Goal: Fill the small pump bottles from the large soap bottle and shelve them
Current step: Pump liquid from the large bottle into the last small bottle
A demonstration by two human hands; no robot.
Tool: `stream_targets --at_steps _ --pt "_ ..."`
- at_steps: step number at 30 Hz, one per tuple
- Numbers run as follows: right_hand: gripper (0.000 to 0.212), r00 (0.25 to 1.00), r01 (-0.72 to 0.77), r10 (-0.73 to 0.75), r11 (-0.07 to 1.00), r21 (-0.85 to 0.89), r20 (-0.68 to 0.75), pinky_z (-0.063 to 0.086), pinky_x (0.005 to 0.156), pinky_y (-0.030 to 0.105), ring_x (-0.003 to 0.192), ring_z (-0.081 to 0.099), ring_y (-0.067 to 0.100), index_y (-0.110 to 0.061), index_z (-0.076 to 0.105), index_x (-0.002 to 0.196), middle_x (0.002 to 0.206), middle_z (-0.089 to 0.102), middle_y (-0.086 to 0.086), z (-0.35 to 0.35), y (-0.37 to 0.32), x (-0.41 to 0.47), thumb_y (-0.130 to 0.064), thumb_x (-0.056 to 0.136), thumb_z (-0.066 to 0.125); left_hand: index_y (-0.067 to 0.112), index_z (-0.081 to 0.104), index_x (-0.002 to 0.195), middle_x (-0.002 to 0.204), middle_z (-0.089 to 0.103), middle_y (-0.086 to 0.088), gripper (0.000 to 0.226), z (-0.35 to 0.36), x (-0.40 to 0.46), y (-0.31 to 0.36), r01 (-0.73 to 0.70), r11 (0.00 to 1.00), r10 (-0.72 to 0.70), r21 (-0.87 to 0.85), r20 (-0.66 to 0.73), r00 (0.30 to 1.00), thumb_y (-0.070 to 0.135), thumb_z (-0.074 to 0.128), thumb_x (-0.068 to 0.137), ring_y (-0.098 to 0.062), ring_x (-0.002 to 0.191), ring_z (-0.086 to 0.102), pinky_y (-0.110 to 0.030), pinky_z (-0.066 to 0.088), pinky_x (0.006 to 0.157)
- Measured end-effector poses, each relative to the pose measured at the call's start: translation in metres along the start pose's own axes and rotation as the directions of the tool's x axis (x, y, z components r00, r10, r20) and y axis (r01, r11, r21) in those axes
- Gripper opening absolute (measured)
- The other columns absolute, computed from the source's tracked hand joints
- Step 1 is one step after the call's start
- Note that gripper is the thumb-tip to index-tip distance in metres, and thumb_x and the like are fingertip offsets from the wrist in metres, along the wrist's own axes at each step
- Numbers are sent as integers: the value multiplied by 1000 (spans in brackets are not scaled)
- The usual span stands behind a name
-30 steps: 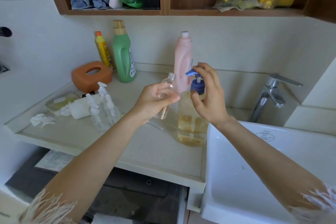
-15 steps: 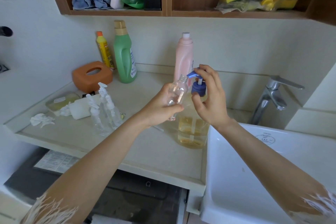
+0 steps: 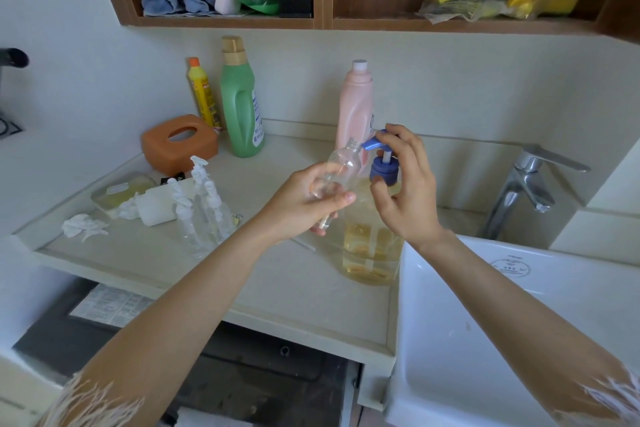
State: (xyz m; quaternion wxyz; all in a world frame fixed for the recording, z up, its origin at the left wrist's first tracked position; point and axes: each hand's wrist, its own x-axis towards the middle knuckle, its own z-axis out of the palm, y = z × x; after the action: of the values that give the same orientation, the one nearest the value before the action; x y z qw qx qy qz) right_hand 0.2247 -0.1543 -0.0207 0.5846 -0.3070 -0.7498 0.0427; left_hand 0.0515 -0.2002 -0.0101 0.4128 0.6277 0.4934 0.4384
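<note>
I see the sink [image 3: 450, 340] by my right forearm. On the counter [image 3: 294, 288] the large soap bottle [image 3: 372, 253] stands upright under my right hand [image 3: 408, 198], whose fingers [image 3: 414, 146] curl over the blue pump head [image 3: 375, 144], thumb at the collar. Left hand [image 3: 301, 208] grips a small clear bottle [image 3: 341, 166], tilted, open neck just beside the nozzle; its base is hidden by the fingers. Can't tell if soap's flowing. Vs 0.5 s ago: neck sits closer to the nozzle, otherwise same. Capped pump bottles [image 3: 204, 211] stand left of my left fingers.
</note>
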Motion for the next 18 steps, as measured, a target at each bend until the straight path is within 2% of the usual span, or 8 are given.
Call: stream_targets --at_steps 4,7,11,15,18 --pt "52 1000 -13 13 1000 8 -11 33 96 9 117 46 6 7 56 119 129 50 21 0 0 0 13 67 52 44 59 111 80 65 17 38 -5 2 2 -43 999 43 10 -16 999 25 76 82 -11 62 59 -23 46 45" --pt "52 1000 -7 7 1000 -1 -11 33 95 7 116 48 9 7 56 118 129 50 22 0 0 0 12 66 52 38 60 113 75 63 19 37 -8 3 -1 -29 999 30 46 -22 999 24 76 83 -9 54 53 -22 42 45" --pt "52 1000 1 -1 1000 -1 -15 33 95 6 117 47 10 7 56 118 129 50 22 0 1 -1 12 67 52 34 58 117 83 64 25 40 -6 0 -2 -34 996 33 84 23 999 26 76 83 -7 56 55 -22 45 47" --pt "51 1000 2 -2 1000 14 -31 33 96 7 118 45 3 7 57 118 128 50 21 1 2 -1 12 68 53 25 54 132 77 66 19 52 -1 1 2 -77 993 78 85 0 997 27 73 84 -5 58 57 -22 42 42" --pt "50 999 3 -2 1000 17 -33 35 97 11 118 46 4 6 58 118 128 51 21 1 0 0 12 68 53 23 55 129 75 67 15 46 -1 1 2 -78 996 80 43 -32 996 24 71 86 -11 61 58 -21 39 40"
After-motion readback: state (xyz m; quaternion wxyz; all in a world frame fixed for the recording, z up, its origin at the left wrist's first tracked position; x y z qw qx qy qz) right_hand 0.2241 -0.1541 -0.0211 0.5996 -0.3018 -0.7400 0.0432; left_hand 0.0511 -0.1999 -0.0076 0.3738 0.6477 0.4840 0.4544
